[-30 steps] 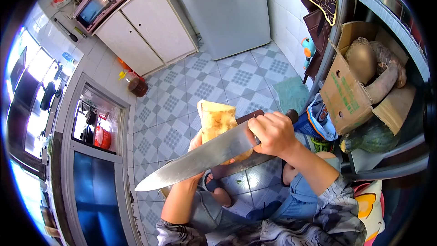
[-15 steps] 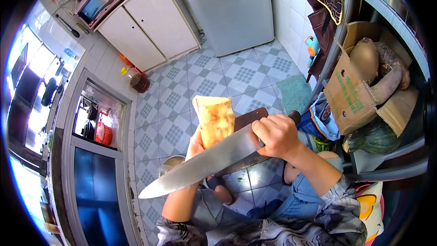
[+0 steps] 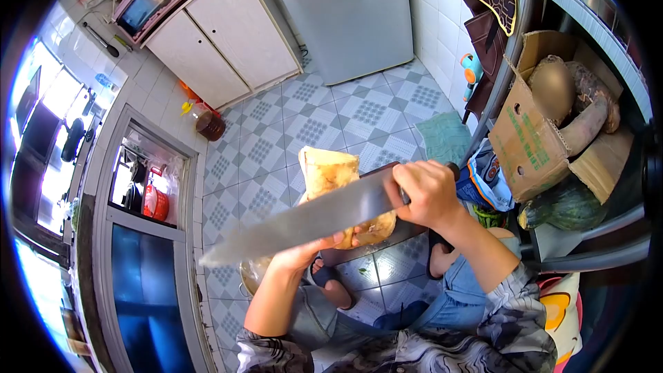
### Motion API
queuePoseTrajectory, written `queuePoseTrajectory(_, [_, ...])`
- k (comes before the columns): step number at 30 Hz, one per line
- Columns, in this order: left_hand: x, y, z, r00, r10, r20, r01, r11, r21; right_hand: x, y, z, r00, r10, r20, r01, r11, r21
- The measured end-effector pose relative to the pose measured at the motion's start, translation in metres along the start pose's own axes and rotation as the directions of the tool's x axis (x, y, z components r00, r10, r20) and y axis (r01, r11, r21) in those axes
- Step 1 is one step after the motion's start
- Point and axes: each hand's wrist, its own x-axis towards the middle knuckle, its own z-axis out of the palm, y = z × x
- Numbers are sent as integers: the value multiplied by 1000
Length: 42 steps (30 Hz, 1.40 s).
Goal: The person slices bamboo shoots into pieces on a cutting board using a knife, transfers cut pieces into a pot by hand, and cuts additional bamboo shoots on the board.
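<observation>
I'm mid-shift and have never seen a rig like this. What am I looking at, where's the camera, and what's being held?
There's no machine: these are a person's bare hands, seen from one camera worn on their head, looking forward and down. The round, bent look comes from a wide lens.

The right hand grips a large knife, its blade pointing left across the view. The left hand holds pale yellow food; the blade hides its middle, so I can't tell whether it's one piece. Below is a dark board, above a tiled floor. To the right sits an open cardboard box.
</observation>
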Motion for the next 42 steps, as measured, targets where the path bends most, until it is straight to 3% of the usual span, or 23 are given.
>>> queuePoseTrajectory(1, [2, 1, 5, 1000, -1, 0, 1, 1000, 0, -1, -3, -1, 999, -36, 33, 35, 999, 29])
queuePoseTrajectory(3, [8, 3, 18, 943, -63, -327, -9, 977, -213, -2, -6, -1, 996, -64, 67, 61, 997, 43])
queuePoseTrajectory(4, [5, 2, 13, 943, -66, -327, -5, 978, -211, -3, -4, 1, 996, -60, 65, 57, 997, 43])
queuePoseTrajectory(6, [-3, 2, 0, 998, -17, -59, 17, 1000, -7, -2, 6, 6, 999, 41, 2, -41, 998, 38])
queuePoseTrajectory(7, [-1, 2, -1, 997, -59, -53, 56, 997, -46, -1, 10, 3, 994, 108, 24, -108, 994, 15])
queuePoseTrajectory(8, [1, 2, 1, 998, 30, -56, -33, 998, -58, 1, 15, 0, 986, 160, 41, -162, 986, 47])
queuePoseTrajectory(10, [2, 4, 0, 999, 4, -39, -8, 996, -90, 1, 18, -2, 960, 272, 59, -269, 962, -56])
queuePoseTrajectory(14, [7, 1, 4, 995, 56, -87, -72, 980, -187, -3, 16, 1, 911, 395, 119, -388, 918, -78])
queuePoseTrajectory(16, [9, -1, 6, 990, 94, -108, -118, 962, -248, -4, 9, 2, 794, 550, 260, -568, 823, -7])
queuePoseTrajectory(20, [14, -6, 5, 979, 78, -189, -124, 961, -246, -14, 6, 21, 706, 617, 346, -690, 709, 143])
queuePoseTrajectory(22, [15, -6, 3, 970, 102, -220, -146, 971, -192, -15, 5, 25, 610, 615, 500, -788, 537, 301])
queuePoseTrajectory(25, [17, -3, 1, 956, 123, -265, -177, 966, -189, -8, -2, 20, 545, 594, 592, -834, 460, 306])
queuePoseTrajectory(28, [24, -4, -24, 939, 109, -325, -170, 972, -163, -7, -6, 17, 571, 591, 570, -812, 508, 287])
queuePoseTrajectory(29, [27, -6, -25, 883, 105, -458, -182, 975, -127, -6, -6, 16, 573, 585, 575, -811, 508, 291])
queuePoseTrajectory(32, [29, -6, -40, 883, 175, -435, -219, 974, -53, -2, 2, 5, 636, 604, 481, -748, 636, 191])
queuePoseTrajectory(34, [31, -2, -42, 864, 137, -485, -205, 974, -91, 3, 9, -2, 647, 624, 438, -738, 657, 155])
queuePoseTrajectory(37, [36, -1, -57, 913, 167, -372, -230, 965, -129, 2, 29, -5, 663, 648, 375, -724, 682, 102])
queuePoseTrajectory(40, [52, -18, -78, 980, 60, -189, -86, 987, -135, -7, 45, -3, 605, 690, 398, -780, 613, 123])
queuePoseTrajectory(42, [70, -44, -79, 954, -97, -282, 94, 995, -25, -9, 45, -7, 573, 707, 415, -806, 578, 127])
